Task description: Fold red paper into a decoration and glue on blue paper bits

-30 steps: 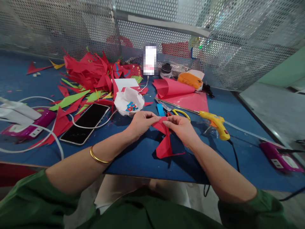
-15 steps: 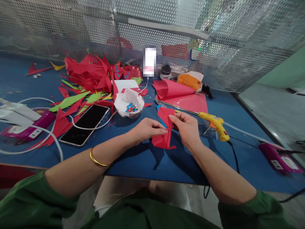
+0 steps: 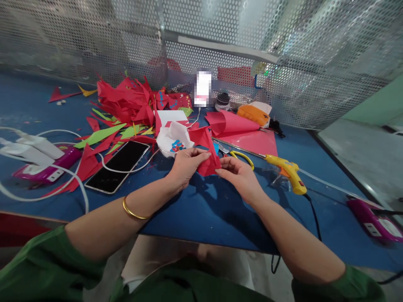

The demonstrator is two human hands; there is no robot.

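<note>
Between both hands is a folded piece of red paper (image 3: 208, 161), raised a little over the blue table. My left hand (image 3: 186, 165) pinches its left side between thumb and fingers. At its lower right edge, my right hand (image 3: 237, 174) has thumb and fingertips closed on the paper. Just behind the paper lie scissors with yellow handles (image 3: 244, 157) and a scrap of blue paper (image 3: 216, 147), both partly covered. A lined white bowl (image 3: 171, 136) with small blue and red pieces stands beyond my left hand.
A yellow glue gun (image 3: 288, 170) lies at right, its cord trailing to the table edge. Red and green paper scraps (image 3: 126, 100) heap at back left. A black-screened phone (image 3: 118, 165), white cables and a purple power strip (image 3: 50, 167) are at left. Mesh panels stand behind.
The red paper has been turned and shifted left and away from me. My right hand has slid to its lower edge, and the yellow scissor handles now show. The view has tilted slightly.
</note>
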